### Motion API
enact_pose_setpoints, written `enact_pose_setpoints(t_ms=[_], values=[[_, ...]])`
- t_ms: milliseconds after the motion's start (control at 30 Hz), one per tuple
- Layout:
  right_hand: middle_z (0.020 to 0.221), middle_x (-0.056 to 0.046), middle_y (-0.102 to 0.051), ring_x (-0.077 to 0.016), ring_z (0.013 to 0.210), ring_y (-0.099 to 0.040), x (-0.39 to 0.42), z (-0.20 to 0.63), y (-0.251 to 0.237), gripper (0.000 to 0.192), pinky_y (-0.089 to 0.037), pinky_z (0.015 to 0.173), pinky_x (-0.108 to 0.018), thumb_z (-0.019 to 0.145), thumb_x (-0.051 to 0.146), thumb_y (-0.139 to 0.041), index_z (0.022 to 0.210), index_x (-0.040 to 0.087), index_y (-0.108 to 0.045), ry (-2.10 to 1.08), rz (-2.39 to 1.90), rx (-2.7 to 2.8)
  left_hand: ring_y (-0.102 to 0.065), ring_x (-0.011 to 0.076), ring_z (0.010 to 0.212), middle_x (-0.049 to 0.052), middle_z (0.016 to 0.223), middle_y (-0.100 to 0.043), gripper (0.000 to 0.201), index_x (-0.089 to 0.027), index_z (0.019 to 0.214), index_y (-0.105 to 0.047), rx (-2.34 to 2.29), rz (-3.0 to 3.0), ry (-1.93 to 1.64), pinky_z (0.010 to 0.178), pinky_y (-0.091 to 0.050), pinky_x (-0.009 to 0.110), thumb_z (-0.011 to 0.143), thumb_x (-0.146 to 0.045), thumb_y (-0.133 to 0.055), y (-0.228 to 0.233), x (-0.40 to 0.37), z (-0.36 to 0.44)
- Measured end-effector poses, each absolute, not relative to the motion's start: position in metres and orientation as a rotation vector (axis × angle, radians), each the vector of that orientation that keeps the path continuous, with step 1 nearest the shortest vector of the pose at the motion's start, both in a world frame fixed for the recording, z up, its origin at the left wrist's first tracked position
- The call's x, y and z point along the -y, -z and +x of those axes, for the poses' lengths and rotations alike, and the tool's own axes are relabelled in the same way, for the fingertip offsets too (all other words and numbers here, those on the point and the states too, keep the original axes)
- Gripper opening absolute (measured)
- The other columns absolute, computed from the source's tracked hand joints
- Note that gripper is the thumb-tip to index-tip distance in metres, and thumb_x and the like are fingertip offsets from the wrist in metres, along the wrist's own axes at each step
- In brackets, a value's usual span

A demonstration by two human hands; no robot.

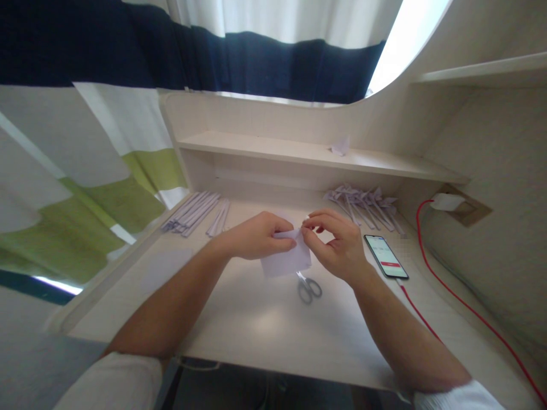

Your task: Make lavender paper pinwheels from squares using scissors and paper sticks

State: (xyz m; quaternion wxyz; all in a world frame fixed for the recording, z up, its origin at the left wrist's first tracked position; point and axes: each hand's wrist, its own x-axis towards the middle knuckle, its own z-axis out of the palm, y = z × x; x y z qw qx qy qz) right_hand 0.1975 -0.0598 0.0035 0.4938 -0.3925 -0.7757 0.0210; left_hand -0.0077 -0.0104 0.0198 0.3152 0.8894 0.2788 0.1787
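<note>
Above the middle of the desk, a small sheet of white paper [285, 263] is held between both hands. My left hand [260, 234] pinches it along the upper left, thumb in front and fingers behind. At the upper right corner, my right hand [335, 239] pinches the paper's edge between thumb and index finger, its other fingers curled. A pair of scissors [310, 289] with grey handles lies just below the paper, the blades partly hidden by it.
Rolled paper sticks [196, 212] lie at the desk's back left. Several paper pinwheels on sticks [365, 205] are piled back right. A phone [387, 256] with a red cable [461, 310] lies at the right. Folded paper [341, 147] sits on the shelf [273, 149]. Flat paper [166, 267] is at left.
</note>
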Motion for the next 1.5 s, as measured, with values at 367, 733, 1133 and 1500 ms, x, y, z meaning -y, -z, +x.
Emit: enact_pose_setpoints(t_ms=[367, 733, 1133, 1500], values=[[0.087, -0.004, -0.067, -0.0176, 0.077, -0.062, 0.059, 0.198, -0.003, 0.010, -0.050, 0.067, -0.032, 0.082, 0.013, -0.062, 0.083, 0.022, -0.067, -0.069, -0.957, 1.869, -0.049, 0.0105, 0.059, -0.003, 0.063, -0.053, 0.026, -0.015, 0.069, -0.058, -0.724, 2.300, -0.477, 0.051, -0.034, 0.021, 0.086, -0.034, -0.056, -0.019, 0.008, -0.008], [0.085, -0.003, -0.067, -0.0157, 0.077, -0.063, 0.058, 0.195, -0.001, 0.007, -0.052, 0.067, -0.029, 0.083, 0.016, -0.063, 0.083, 0.020, -0.069, -0.210, -0.954, 1.784, -0.057, 0.0130, 0.058, 0.000, 0.063, -0.060, 0.028, -0.013, 0.076, -0.068, -0.748, 2.118, -0.445, 0.049, -0.038, 0.020, 0.082, -0.039, -0.061, -0.016, 0.007, -0.006], [0.089, -0.005, -0.072, -0.0176, 0.080, -0.066, 0.050, 0.222, -0.009, 0.012, -0.054, 0.062, -0.027, 0.081, 0.031, -0.072, 0.086, 0.020, -0.075, -0.532, -1.165, 1.800, -0.067, 0.0151, 0.062, 0.004, 0.074, -0.074, 0.027, -0.015, 0.091, -0.077, -0.907, 1.944, -0.722, 0.049, -0.045, 0.019, 0.082, -0.038, -0.066, -0.029, 0.004, -0.018], [0.083, -0.004, -0.070, -0.0155, 0.074, -0.062, 0.050, 0.219, -0.011, 0.015, -0.050, 0.064, -0.027, 0.086, 0.031, -0.067, 0.085, 0.017, -0.072, -0.749, -1.110, 1.813, -0.068, 0.0153, 0.064, 0.006, 0.079, -0.075, 0.029, -0.014, 0.094, -0.077, -0.856, 1.806, -0.790, 0.052, -0.050, 0.020, 0.081, -0.040, -0.071, -0.025, -0.003, -0.023]])
